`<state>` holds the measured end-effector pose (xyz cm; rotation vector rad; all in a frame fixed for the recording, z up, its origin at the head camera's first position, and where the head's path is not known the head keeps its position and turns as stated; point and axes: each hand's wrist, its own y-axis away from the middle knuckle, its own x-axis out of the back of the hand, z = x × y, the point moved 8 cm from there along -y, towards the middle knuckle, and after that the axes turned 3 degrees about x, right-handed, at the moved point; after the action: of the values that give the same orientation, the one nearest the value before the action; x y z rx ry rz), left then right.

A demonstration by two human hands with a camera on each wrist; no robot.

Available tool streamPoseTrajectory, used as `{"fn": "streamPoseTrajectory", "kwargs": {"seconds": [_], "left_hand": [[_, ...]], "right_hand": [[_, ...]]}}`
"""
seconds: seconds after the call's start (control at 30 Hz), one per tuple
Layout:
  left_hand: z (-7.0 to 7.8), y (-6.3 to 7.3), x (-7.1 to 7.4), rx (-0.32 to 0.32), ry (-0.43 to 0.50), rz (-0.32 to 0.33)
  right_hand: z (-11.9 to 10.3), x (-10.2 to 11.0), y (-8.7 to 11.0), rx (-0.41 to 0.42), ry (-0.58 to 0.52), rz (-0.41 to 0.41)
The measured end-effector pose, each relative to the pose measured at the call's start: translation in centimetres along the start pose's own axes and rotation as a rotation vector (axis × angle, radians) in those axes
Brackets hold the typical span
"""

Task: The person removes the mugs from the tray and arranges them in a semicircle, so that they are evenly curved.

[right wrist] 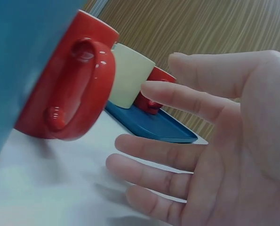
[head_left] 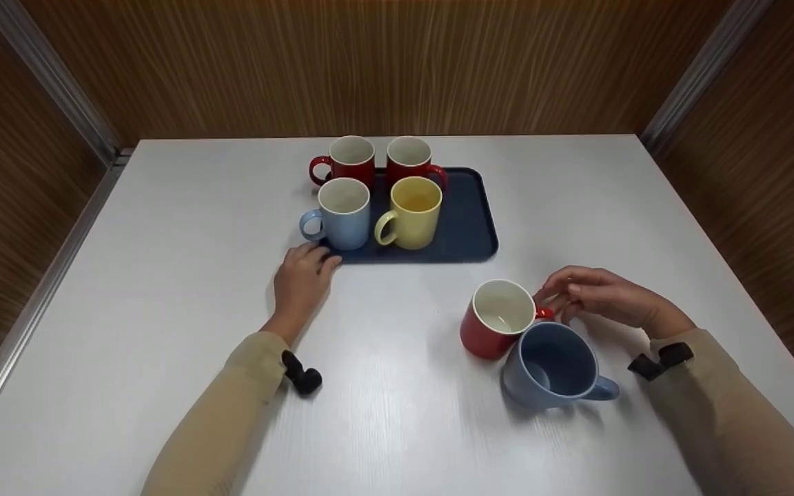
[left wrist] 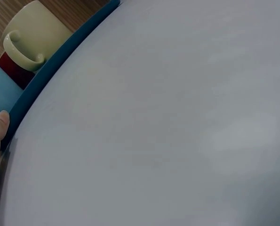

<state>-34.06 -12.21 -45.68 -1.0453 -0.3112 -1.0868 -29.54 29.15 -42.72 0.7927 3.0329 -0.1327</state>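
Observation:
At the near left corner of the dark blue tray (head_left: 462,241), my left hand (head_left: 300,279) holds the rim, thumb along the front edge; in the left wrist view the thumb (left wrist: 3,122) lies on that rim. Beside the hand, a light blue mug (head_left: 347,231) stands on the tray. My right hand (head_left: 611,297) has its fingers spread, just right of the handle of a red mug (head_left: 483,334). In the right wrist view the palm and fingers (right wrist: 168,153) hold nothing, apart from the red handle (right wrist: 104,89). A larger blue mug (head_left: 535,386) stands close in front of the red one.
A yellow mug (head_left: 419,227) stands on the tray, right of the light blue one. Two more red mugs (head_left: 362,172) stand behind them at the tray's back edge, partly hidden. The white table (head_left: 383,413) meets wood-grain panels (head_left: 397,69) at the back and sides.

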Motion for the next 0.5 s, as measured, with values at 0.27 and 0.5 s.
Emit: {"fn": "streamPoseTrajectory", "kwargs": {"seconds": [0.27, 0.5], "left_hand": [[-0.1, 0.0, -0.1, 0.006, -0.001, -0.005], [-0.1, -0.1, -0.1, 0.008, 0.003, -0.019]], "right_hand": [[-0.6, 0.9, -0.5, 0.003, 0.023, 0.031], [-1.5, 1.5, -1.3, 0.023, 0.046, 0.050]]}}
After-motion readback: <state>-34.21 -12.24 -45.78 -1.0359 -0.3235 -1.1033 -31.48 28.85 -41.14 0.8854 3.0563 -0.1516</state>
